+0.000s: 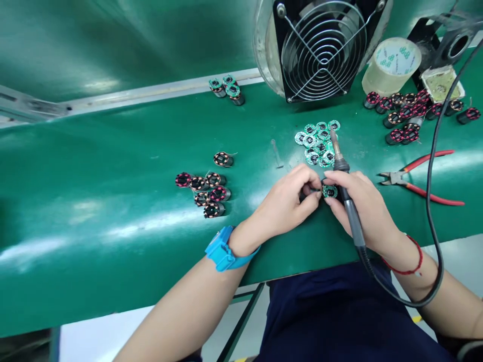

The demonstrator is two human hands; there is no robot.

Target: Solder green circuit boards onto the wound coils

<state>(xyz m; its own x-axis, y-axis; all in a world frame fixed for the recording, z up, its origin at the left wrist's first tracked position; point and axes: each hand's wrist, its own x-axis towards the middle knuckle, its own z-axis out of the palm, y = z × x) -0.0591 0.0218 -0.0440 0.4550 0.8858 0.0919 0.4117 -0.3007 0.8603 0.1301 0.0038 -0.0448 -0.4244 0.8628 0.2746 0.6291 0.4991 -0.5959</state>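
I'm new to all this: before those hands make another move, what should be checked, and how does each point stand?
1. Soldering iron held: ok, in the right hand.
2. Tip clear of the loose green boards: cannot tell; it overlaps them in view.
3. Small round board within reach of both hands: ok, at the fingertips of the right hand and left hand.
4. Cable clear of the red-handled cutters: not ok, it crosses their handles in view.
5. Iron hot: cannot tell.
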